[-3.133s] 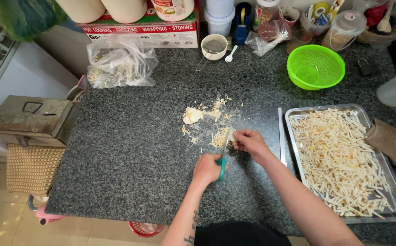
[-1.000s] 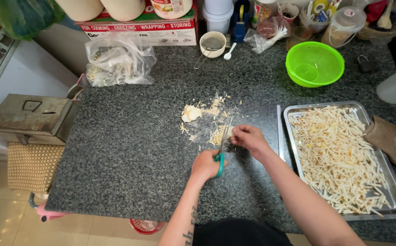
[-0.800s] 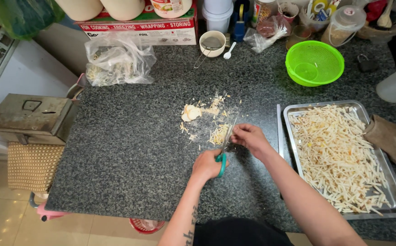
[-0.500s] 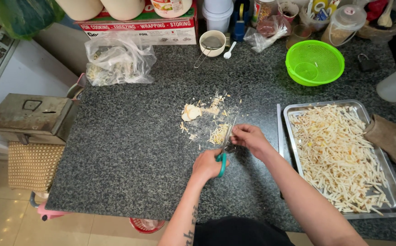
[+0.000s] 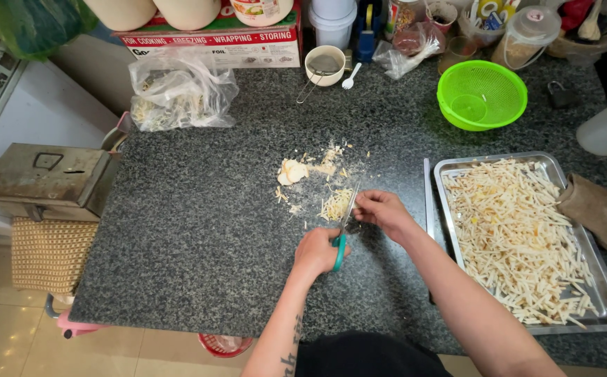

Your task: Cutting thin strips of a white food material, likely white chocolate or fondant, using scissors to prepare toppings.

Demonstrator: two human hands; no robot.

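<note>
On the speckled granite counter (image 5: 199, 237) my left hand (image 5: 317, 251) grips the teal handle of a knife (image 5: 345, 216), blade pointing away from me. My right hand (image 5: 380, 209) pinches its fingertips against the blade near a small heap of pale cut strips (image 5: 335, 204). Beyond the heap lie a whole pale chunk (image 5: 291, 172) and scattered crumbs. A steel tray (image 5: 600, 314) full of the same pale strips sits to the right of my right forearm.
A green plastic colander (image 5: 481, 94) stands at the back right, a clear plastic bag (image 5: 178, 91) of shreds at the back left. A white cup (image 5: 324, 65), jars and a box line the back edge. A brown cloth (image 5: 600, 209) lies beside the tray. A metal box (image 5: 42, 178) sits left.
Both hands stay over the cut heap with only slight shifts of the knife and fingers. The heap and tray look the same.
</note>
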